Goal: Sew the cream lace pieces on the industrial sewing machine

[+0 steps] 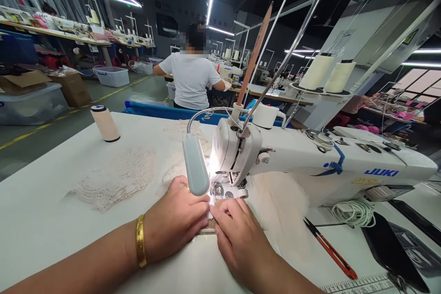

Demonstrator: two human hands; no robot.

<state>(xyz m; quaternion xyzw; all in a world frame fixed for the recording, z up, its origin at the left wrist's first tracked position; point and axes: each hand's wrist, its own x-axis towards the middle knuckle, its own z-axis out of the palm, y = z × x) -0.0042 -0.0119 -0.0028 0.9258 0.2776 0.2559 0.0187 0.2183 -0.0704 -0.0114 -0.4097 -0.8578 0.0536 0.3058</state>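
Spreading our grip over both sides of the small beige fabric point(208, 226), we have the left hand point(168, 227) and right hand point(244, 234) almost meeting, seemingly so the cloth lies flat and straight. The fingers of each hand are bunched close together on it; the tips are partly hidden, so we cannot tell whether they pinch it or only press it down. The fabric is under and between our fingers, just on our side of the presser foot point(217, 189) of the sewing machine point(292, 147), where both edges can be guided from close by.

The grey lamp point(196, 165) hangs just above the left fingers on its bent neck, probably to light the stitching spot. Left of those fingers, the lace pieces point(119, 177) lie spread on the bench point(44, 211), within reach yet apart from the needle area; the thread spool point(105, 123) stands upright beyond them. To the right of the right fingers, sheer cloth point(282, 211) lies loose beside the machine, likely giving it slack. Farther right rest the red-handled snips point(330, 250), handy for that hand, with the ruler point(361, 285) nearer us.
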